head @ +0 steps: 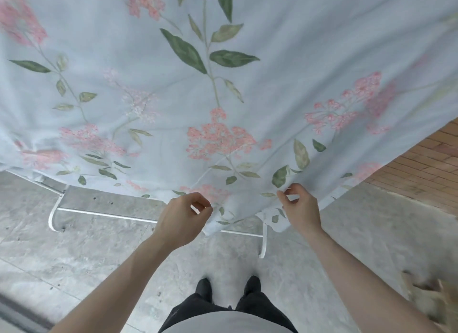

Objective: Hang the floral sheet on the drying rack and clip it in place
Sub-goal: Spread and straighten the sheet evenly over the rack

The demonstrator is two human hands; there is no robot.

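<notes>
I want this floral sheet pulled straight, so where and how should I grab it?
Pinch the floral sheet along its lower hem, coming from the front. That edge hangs loose over the white rack, where the left hand and right hand pinch it with their fingers.

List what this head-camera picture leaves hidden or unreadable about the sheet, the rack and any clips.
- Drying rack: head view shows only its white floor feet; the floral sheet covers the rails.
- Clips: none visible; whether any hold the sheet cannot be told.
- Sheet top: cut off by the upper edge.
- Left hand and right hand: both pinch near the hem, fingertips partly curled under.
- Brown shape: blurred, unidentifiable.
</notes>
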